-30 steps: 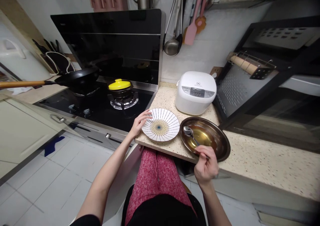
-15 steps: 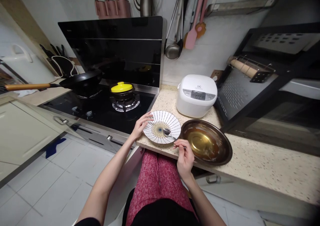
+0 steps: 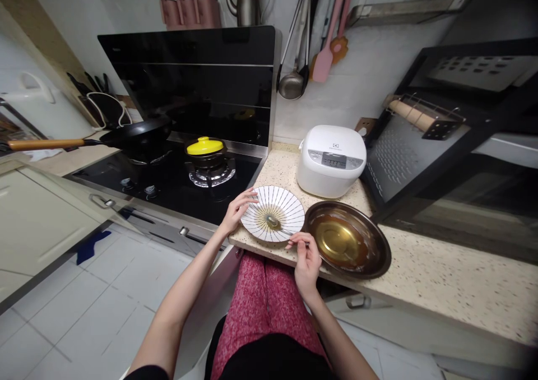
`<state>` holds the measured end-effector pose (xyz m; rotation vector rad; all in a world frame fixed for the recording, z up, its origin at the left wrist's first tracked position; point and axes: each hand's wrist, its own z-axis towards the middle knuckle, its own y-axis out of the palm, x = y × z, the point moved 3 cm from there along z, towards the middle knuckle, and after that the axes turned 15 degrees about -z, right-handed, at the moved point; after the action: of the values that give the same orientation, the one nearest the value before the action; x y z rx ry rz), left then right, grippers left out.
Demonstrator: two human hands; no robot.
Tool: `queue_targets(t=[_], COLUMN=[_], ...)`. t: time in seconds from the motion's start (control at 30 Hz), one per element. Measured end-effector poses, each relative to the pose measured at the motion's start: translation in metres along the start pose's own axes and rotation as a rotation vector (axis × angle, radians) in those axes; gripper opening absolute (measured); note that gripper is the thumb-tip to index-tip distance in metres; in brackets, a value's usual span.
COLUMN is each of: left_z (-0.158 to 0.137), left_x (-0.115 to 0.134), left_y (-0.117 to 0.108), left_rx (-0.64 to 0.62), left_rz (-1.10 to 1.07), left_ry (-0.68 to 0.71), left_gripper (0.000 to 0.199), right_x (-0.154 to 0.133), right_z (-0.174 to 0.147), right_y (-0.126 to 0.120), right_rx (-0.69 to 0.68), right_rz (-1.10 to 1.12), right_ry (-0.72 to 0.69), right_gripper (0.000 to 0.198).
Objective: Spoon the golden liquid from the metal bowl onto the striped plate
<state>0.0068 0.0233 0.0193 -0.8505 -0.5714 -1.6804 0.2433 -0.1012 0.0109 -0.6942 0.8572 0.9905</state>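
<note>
Pinching a metal spoon (image 3: 273, 222) by its handle, a person's right hand (image 3: 307, 259) is holding its tip over the middle of a striped plate (image 3: 290, 205); whether the two are touching cannot be told. The left hand (image 3: 238, 212), fingers slightly spread, is resting on the plate's left rim. The plate is sitting at the near left corner of a speckled countertop (image 3: 441, 273), with a metal basin (image 3: 380, 254) standing just beside it along the front edge.

Muted light, glinting basin (image 3: 375, 251), stretched edges, dark right corners
</note>
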Motion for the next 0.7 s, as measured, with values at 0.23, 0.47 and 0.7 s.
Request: queue_targets(t=[0.23,0.47,0.7], left_z=[0.000,0.000,0.000], left_x=[0.001,0.000,-0.001], left_y=[0.001,0.000,0.000], left_rx=[0.005,-0.006,-0.009], left_rz=[-0.003,-0.005,-0.002], left_ry=[-0.009,0.006,0.005], left_gripper=[0.041,0.038,0.038], right_x=[-0.006,-0.014,-0.021], right_z=[-0.001,0.002,0.006], right_y=[-0.003,-0.015,-0.039], right_rx=[0.055,0.138,0.244], right_rz=[0.054,0.057,0.104], right_ry=[0.004,-0.029,-0.020], right_gripper=[0.026,0.025,0.019])
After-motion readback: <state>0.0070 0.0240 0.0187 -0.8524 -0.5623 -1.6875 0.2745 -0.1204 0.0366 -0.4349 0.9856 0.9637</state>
